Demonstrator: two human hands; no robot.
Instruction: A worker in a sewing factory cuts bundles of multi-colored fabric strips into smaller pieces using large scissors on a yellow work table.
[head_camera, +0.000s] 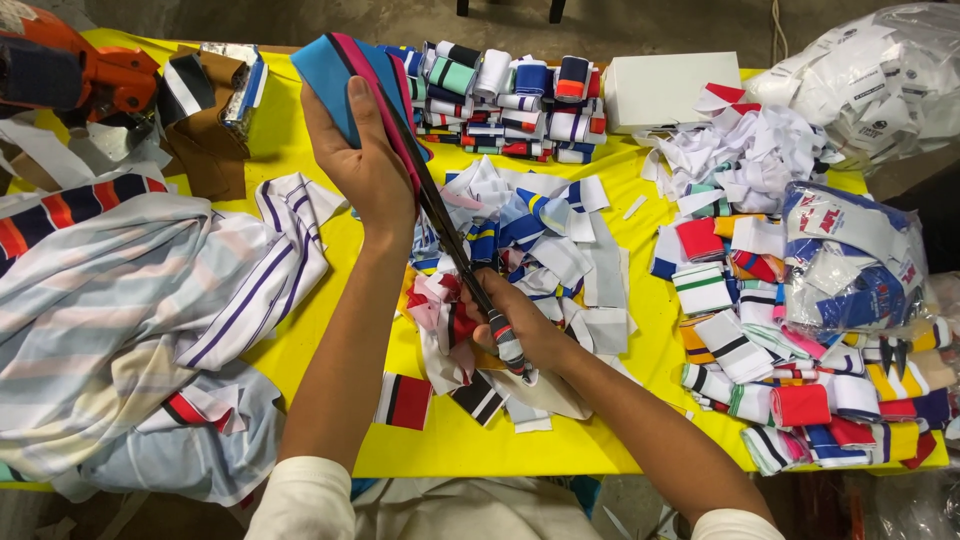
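- Two bare hands are at work over one yellow table (300, 150), which is crowded with fabric.
- The left hand (368, 165) pinches one folded strip of knit fabric (345, 65) — bright blue with a pink edge — fingers on the far side, thumb across the near face, held upright above the table's middle.
- The right hand (515, 325) is closed around the handles of one pair of long black scissors (445, 225); the blades run up along the strip's pink edge, and how wide they stand I cannot tell.
- Beneath the hands lies one loose heap of white, blue and red fabric scraps (540, 260).
- One neat stack of folded striped knit bands (510, 100) sits at the far edge, beside one flat white box (670, 90).
- On the right lie many folded striped cuffs (780, 370) — too many to count — and two clear plastic bags (860, 250) of labels.
- One large pale striped cloth (120, 300) covers the left side.
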